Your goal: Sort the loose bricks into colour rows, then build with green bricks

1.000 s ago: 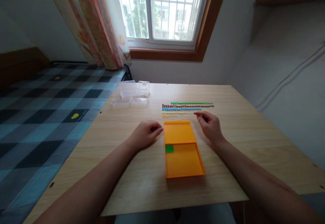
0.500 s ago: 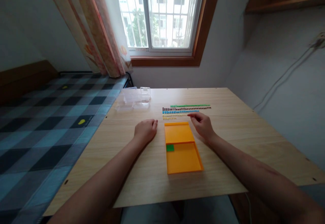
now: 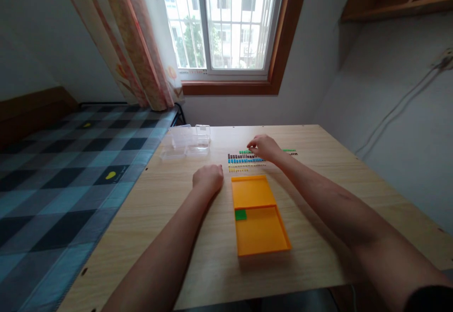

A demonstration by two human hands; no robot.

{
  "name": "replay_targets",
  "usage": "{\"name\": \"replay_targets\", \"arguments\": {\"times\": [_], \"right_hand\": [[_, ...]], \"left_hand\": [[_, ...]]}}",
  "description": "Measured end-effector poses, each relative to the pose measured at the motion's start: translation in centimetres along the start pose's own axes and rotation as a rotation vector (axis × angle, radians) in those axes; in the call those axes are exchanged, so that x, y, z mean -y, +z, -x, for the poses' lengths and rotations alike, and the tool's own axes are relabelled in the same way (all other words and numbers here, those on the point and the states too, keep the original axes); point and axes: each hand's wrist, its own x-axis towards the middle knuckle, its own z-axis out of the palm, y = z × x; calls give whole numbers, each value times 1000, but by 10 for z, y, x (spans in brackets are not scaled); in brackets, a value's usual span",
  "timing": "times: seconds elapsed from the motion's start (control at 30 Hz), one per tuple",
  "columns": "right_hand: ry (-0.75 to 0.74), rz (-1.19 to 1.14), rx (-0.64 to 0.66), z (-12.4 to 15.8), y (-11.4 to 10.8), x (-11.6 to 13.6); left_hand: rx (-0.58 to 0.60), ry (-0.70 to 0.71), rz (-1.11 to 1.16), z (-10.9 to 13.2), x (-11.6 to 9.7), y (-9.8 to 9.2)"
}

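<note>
At far left, bed [image 3: 71,175]: checked cover, beside table [image 3: 170,184].
Boxes [image 3: 189,144]: clear, back left on table.
Left hand [image 3: 208,178]: on table, fingers curled; I can't tell if it's holding anything.
Tray [image 3: 264,236]: orange, right of that hand, green tile [image 3: 240,215] inside.
Pieces [image 3: 240,161]: coloured rows just beyond tray.
Right hand [image 3: 264,147]: at green row [image 3: 290,150], fingertips near together; I can't tell if on a piece.

A floral curtain [image 3: 136,43] hangs upper left beside a top-centre window [image 3: 235,24]; a checked bedspread [image 3: 81,175] lies at left, a wooden shelf [image 3: 392,3] upper right.
</note>
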Motion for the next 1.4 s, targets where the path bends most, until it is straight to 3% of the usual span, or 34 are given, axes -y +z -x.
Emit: {"name": "replay_targets", "arguments": {"times": [0.17,0.37,0.67,0.87,1.13,1.4], "right_hand": [[32,22,-25,-23,15,4],[71,3,-78,-26,25,4],[103,-70,0,-20,43,3],[89,-74,47,-20,49,5],[128,-84,-12,-22,55,6],[162,-95,14,-23,57,11]], "left_hand": [[-135,75,75,1,6,3],[-171,101,266,-9,12,4],[-187,108,394,-11,18,7],[-170,112,365,-10,17,6],[-153,132,276,-8,16,6],[-169,139,253,-9,15,7]]}}
